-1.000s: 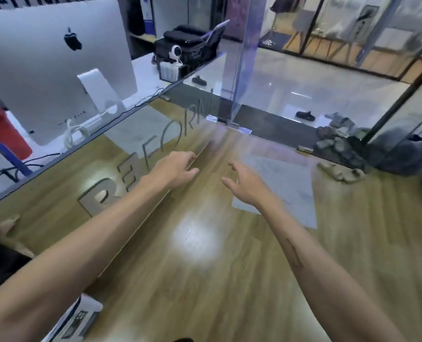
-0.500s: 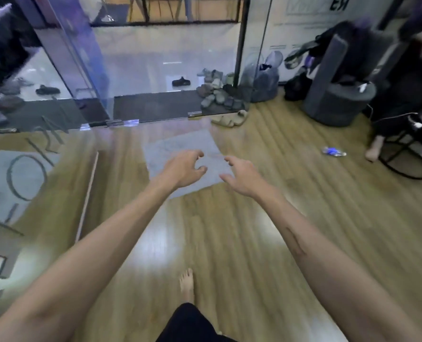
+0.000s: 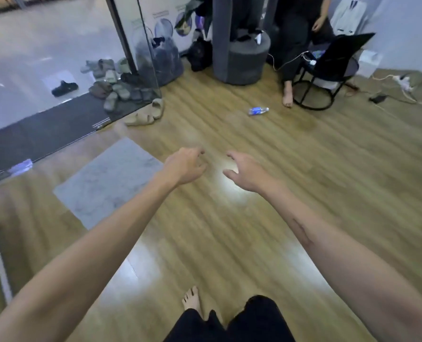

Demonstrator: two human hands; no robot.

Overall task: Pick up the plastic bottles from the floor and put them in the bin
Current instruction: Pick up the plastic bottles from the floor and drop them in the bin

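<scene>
Bottle point(image 3: 258, 111) lies on its side on the wood floor point(image 3: 303, 169), upper centre of frame, blue label showing, well ahead of both my hands. Left hand point(image 3: 184, 166) is at mid-frame, fingers curled loosely, holding nothing. Right hand point(image 3: 247, 170) sits just right of it, palm down, fingers spread and slightly bent, also empty (the two hands are near each other but apart). Both forearms run in from the lower corners. Grey mat point(image 3: 108, 181) lies left of the left hand. Pile of sandals point(image 3: 121, 90) sits at upper left by a glass partition. Black chair point(image 3: 328, 77) is at upper right, with a seated person's bare foot point(image 3: 287, 96) beside it, just right of the bottle. My own bare foot point(image 3: 192, 299) shows at bottom centre. I see no bin in frame.
</scene>
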